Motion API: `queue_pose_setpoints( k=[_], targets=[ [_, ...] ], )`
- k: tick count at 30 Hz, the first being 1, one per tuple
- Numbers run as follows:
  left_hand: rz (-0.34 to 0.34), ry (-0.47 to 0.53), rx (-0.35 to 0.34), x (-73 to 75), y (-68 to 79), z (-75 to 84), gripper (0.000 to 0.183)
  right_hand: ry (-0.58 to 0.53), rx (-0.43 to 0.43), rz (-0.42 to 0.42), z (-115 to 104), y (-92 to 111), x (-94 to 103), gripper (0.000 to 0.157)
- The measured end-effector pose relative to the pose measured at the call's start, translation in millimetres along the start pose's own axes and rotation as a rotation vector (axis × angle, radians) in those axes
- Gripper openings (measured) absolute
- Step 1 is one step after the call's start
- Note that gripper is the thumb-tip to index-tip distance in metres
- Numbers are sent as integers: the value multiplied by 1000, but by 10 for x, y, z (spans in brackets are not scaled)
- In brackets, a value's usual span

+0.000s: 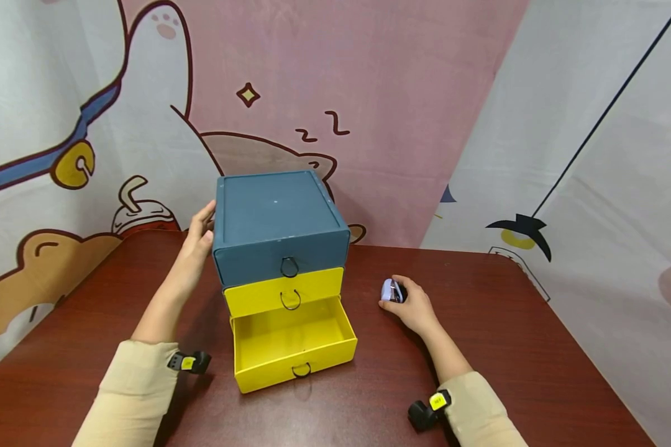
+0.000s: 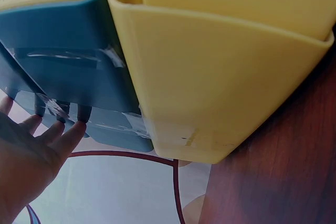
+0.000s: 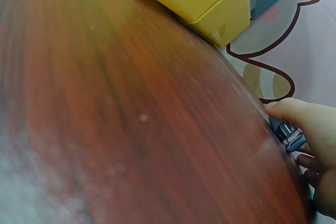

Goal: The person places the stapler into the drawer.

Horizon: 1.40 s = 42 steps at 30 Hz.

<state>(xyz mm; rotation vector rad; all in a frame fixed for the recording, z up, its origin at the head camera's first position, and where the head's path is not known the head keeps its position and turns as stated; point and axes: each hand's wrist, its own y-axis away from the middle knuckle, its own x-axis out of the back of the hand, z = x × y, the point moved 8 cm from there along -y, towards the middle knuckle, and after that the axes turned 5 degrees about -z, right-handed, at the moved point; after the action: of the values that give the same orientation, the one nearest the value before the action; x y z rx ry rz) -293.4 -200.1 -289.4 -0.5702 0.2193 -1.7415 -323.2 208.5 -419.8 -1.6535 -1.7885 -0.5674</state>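
Observation:
A drawer box with a blue top section (image 1: 279,208) and yellow lower sections stands on the table. Its bottom yellow drawer (image 1: 295,376) is pulled out, and its inside is bare. My left hand (image 1: 192,251) lies against the box's left side, fingers extended; in the left wrist view its fingertips touch the taped blue wall (image 2: 68,80). To the right of the box, my right hand (image 1: 416,308) holds a small lavender stapler (image 1: 390,290) between thumb and fingers, low over the table. The stapler (image 3: 287,134) is partly hidden by the hand in the right wrist view.
The dark red wooden table (image 1: 497,335) extends to both sides of the box. Behind it hangs a curtain (image 1: 391,124) with cartoon prints, close to the table's back edge. Small wire ring pulls (image 1: 289,267) hang on the drawer fronts.

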Motion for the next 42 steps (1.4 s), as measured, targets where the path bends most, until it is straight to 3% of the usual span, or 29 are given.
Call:
queue_pose_setpoints(
  k=[13,25,30,42],
  targets=[
    [-5,8,-7,-10,0,-19,63,-17,-6,79,-91,97,107,67],
    [-2,1,-3,2,-2,-21,62,-56,22,89,-277,224,144,67],
    [-3,0,-5,0,-4,-20,63,-58,71,90,-401,310,156,66],
    [-3,9,-11,3,-13,-17,61,-125,289,72,-852,505,132,60]
  ],
)
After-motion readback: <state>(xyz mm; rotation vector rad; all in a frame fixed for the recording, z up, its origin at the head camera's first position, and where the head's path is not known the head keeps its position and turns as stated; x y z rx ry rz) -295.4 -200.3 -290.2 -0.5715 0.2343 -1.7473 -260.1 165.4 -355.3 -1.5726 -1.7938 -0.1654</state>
